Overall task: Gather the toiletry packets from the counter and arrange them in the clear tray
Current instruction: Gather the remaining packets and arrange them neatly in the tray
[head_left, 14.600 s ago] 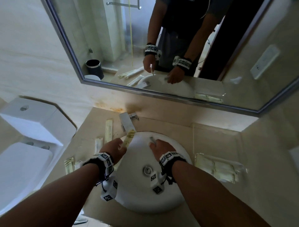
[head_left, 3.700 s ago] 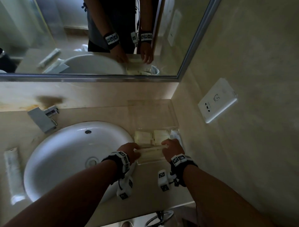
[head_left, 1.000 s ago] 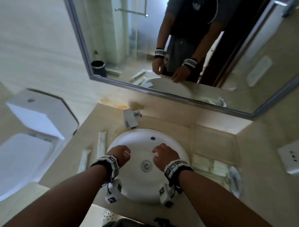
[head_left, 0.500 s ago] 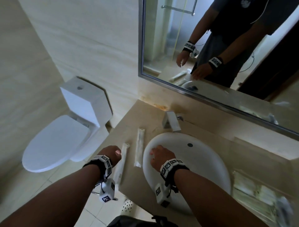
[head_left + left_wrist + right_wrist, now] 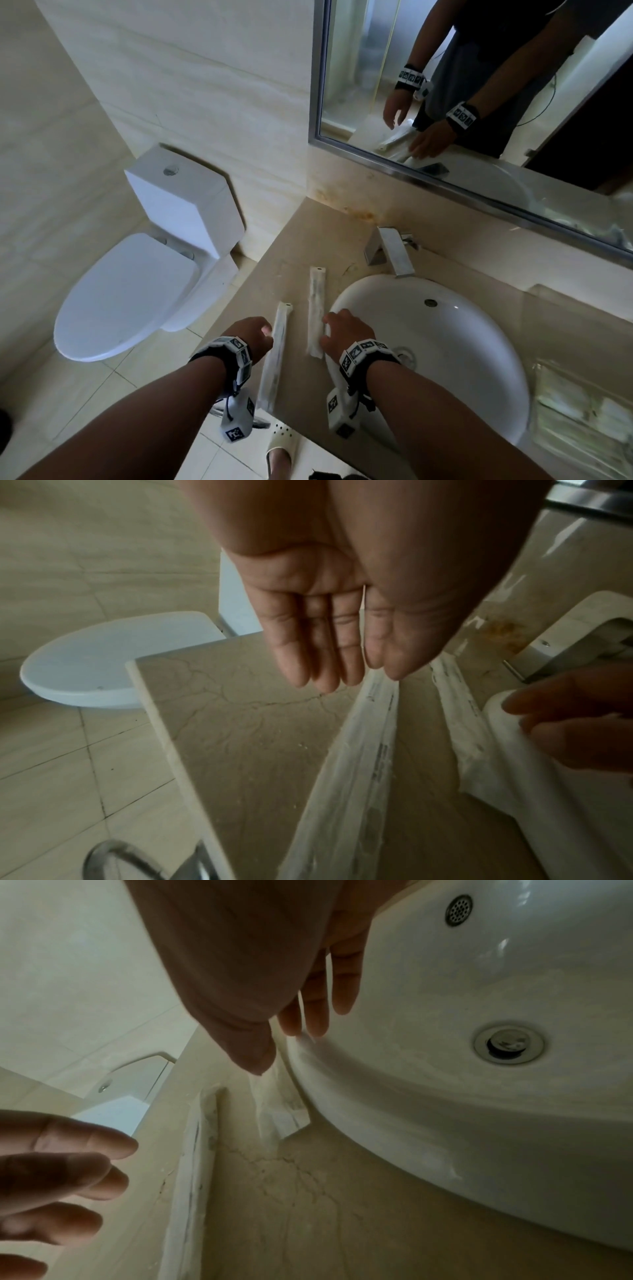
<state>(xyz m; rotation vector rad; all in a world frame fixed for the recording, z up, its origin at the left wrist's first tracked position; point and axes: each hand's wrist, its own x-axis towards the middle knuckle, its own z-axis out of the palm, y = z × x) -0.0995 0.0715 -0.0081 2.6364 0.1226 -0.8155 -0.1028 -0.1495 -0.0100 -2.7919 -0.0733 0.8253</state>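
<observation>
Two long white packets lie side by side on the beige counter [image 5: 298, 246], left of the sink. The left packet [image 5: 275, 356] [image 5: 356, 777] [image 5: 192, 1177] runs to the counter's front edge. My left hand [image 5: 265, 334] [image 5: 342, 674] hovers just left of it with straight fingers, holding nothing. The right packet [image 5: 315, 308] [image 5: 459, 723] [image 5: 270, 1096] lies against the sink rim. My right hand [image 5: 323, 329] [image 5: 284, 1045] is spread at its right edge, thumb over the packet and fingers at the rim. The clear tray [image 5: 541, 373], far right, holds several packets.
The white sink [image 5: 445, 342] fills the middle of the counter, with a steel faucet [image 5: 394, 250] behind it. A toilet [image 5: 126, 294] stands below the counter's left edge. A mirror [image 5: 479, 85] hangs on the back wall.
After setting a packet in the tray, both hands came left across the sink. In the last half second they reached forward to the two long packets, and the right hand left the sink rim.
</observation>
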